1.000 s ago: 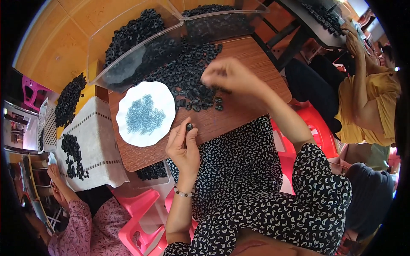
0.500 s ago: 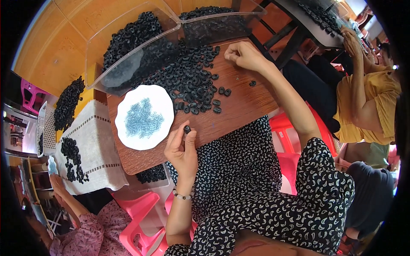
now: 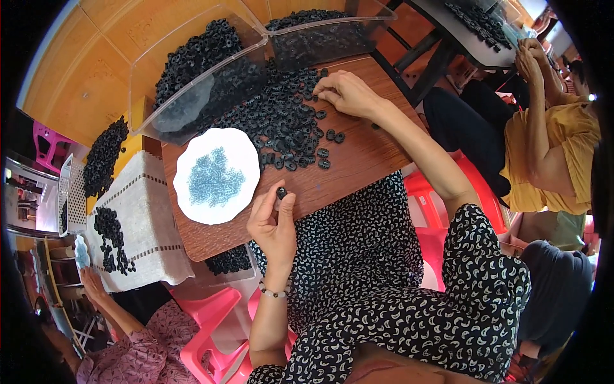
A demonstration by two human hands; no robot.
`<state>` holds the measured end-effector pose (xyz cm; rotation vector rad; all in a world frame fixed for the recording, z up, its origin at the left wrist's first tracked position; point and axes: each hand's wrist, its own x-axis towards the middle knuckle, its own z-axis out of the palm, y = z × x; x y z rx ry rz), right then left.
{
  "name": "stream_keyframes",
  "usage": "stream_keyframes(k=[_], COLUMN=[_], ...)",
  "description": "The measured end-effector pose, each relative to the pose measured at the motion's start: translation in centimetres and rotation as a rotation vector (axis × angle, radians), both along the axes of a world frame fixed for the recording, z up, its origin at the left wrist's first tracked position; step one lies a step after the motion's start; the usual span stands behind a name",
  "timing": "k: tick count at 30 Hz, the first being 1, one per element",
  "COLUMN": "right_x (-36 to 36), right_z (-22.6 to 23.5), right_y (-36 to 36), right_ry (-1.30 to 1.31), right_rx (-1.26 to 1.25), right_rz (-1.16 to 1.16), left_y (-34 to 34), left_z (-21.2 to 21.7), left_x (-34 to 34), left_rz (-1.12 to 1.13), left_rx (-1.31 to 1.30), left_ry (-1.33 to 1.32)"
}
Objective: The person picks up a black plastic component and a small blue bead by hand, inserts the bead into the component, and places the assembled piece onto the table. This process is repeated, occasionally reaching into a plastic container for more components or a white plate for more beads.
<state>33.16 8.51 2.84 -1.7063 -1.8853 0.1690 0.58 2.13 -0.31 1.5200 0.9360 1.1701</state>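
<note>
My left hand [image 3: 273,221] is raised just off the near edge of the brown table [image 3: 358,160], its thumb and finger pinching a small black plastic piece [image 3: 282,192] with a hole in it. Across the table, my right hand [image 3: 348,93] rests at the right edge of a spread pile of similar black pieces [image 3: 288,115]. Its fingers are bent and drawn together over the pieces there; what they hold, if anything, cannot be made out. A white scalloped plate [image 3: 249,153] carries many tiny clear bluish bits, left of the pile and beyond my left hand.
Two clear plastic bins [image 3: 262,43] full of black pieces stand along the far edge. At left, a cloth-covered surface [image 3: 153,211] holds more pieces beside a co-worker's hand [image 3: 94,285]. Another person in a yellow top [image 3: 550,153] works at a grey table [image 3: 460,45] on the right.
My right hand has moved left, from the bare tabletop to the right edge of the pile. The left hand keeps its black piece in nearly the same place.
</note>
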Motion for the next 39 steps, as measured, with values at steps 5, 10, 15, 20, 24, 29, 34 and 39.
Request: stream_keyframes(k=[5,10,15,20,24,29,34,39], right_x=[-0.9,-0.5,-0.4,-0.4,-0.3,-3.7,-10.1,-12.6], right_z=[-0.2,-0.3,-0.7,-0.7,-0.6,1.8,4.9,4.6], right_y=[0.4,1.1,1.6,1.6,1.2,-1.4,-6.1,-7.5], right_ry=[-0.111,0.014,0.122,0.112,0.138,0.625,0.825,0.842], right_rx=[-0.005,-0.12,-0.18,-0.2,-0.144,-0.214,-0.371,-0.355], right_rz=[-0.071,-0.085,-0.084,-0.089,-0.074,0.043,0.295,0.338], left_y=[0.1,0.0,-0.1,-0.2,-0.3,-0.1,-0.1,0.0], left_z=[-0.2,0.2,0.4,0.6,0.7,0.3,0.4,0.2], left_x=[-0.3,-0.1,0.0,-0.1,-0.1,-0.4,0.1,0.4], left_rz=[-0.041,-0.051,-0.074,-0.072,-0.078,-0.057,-0.022,-0.014], left_rx=[0.058,0.022,0.009,-0.018,-0.039,0.0,0.123,0.246], left_ry=[0.035,0.02,-0.009,-0.017,-0.021,-0.013,-0.002,-0.05])
